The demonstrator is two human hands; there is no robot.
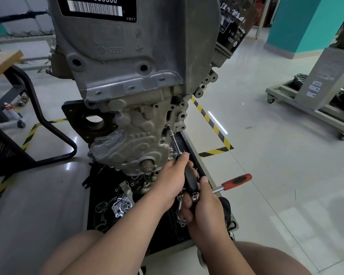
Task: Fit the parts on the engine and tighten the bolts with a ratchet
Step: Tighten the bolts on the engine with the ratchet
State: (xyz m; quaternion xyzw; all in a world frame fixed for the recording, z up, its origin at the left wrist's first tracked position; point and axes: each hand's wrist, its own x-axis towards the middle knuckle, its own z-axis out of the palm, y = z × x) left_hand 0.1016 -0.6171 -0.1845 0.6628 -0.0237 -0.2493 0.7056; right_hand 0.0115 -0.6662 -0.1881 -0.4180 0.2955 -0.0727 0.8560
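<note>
Head view: left hand (172, 180) and right hand (206, 205) grasp black-handled driver (189, 180), tip on engine (139, 124); ratchet (236, 182) just beside right hand.

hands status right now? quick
Left hand: grips the black-handled long-shaft driver near its shaft.
Right hand: grips that driver's lower end, where the chrome ratchet with red-and-black grip meets it.

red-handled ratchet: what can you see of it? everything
The ratchet has a red grip with a black inlay and a bare chrome shank. It sticks out to the right, tilted slightly up, seen against the pale floor. Its head end is hidden in the right hand, which curls round it at the butt of the black driver handle. Nothing touches the grip.
</note>
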